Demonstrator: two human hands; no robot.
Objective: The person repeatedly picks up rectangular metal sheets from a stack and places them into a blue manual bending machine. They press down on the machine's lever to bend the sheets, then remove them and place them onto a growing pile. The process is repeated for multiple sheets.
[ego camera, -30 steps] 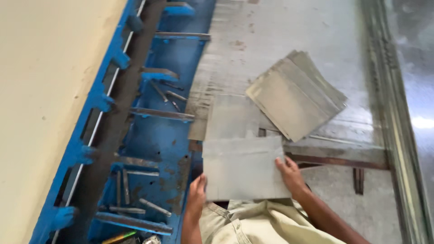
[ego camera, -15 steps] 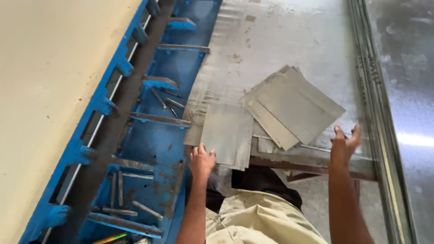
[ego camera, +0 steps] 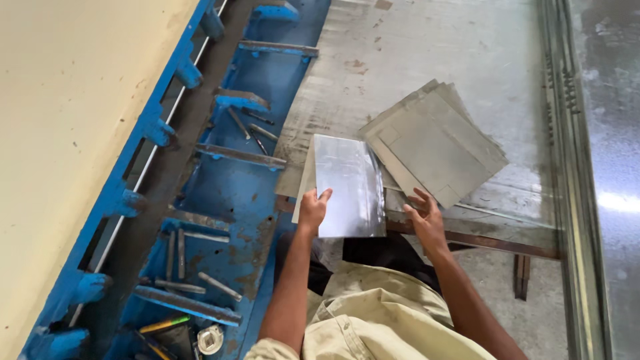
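My left hand (ego camera: 312, 208) grips the lower left edge of a shiny rectangular metal sheet (ego camera: 349, 183), tilting it up off the sheets under it. My right hand (ego camera: 424, 220) sits at the sheet's lower right corner with fingers spread, touching the grey sheets beneath. Just to the right lies a fanned stack of dull grey metal sheets (ego camera: 437, 147) on the metal worktable (ego camera: 427, 53).
A blue machine frame (ego camera: 233, 153) with steel bars and loose rods runs along the left, beside a cream panel (ego camera: 67, 133). A rusty steel bar (ego camera: 493, 241) edges the table near me. A metal rail (ego camera: 567, 147) runs down the right side.
My left hand has taken hold of the top sheet and lifted its edge. My right hand has come back from the far right to the sheet's lower right corner.
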